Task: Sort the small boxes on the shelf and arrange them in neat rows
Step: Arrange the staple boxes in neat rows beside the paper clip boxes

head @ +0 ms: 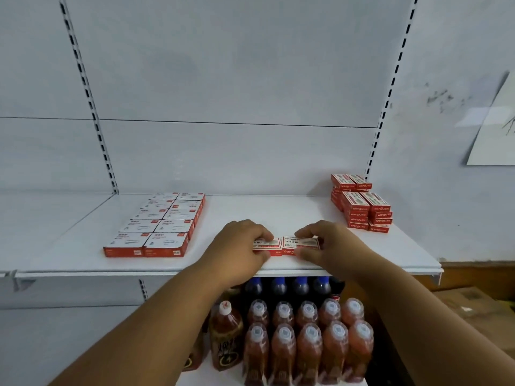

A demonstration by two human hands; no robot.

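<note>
Left hand (239,246) fingers pinch the left box (269,246); right hand (326,243) fingers pinch the touching right box (299,244)

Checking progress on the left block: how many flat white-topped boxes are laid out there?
10, in two columns of five on the white shelf: flat white-topped red-sided boxes running from the front edge back to the wall. Any beneath would be hidden.

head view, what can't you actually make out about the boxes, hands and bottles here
- Two small boxes at the shelf's front edge: ends hidden under the left hand and right hand.
- Stack of red boxes: rear layers hidden by the front ones, so no count.
- White-topped boxes: print too small and blurred to read.
- Blue-capped bottles: tops cut off by the shelf lip.
</note>
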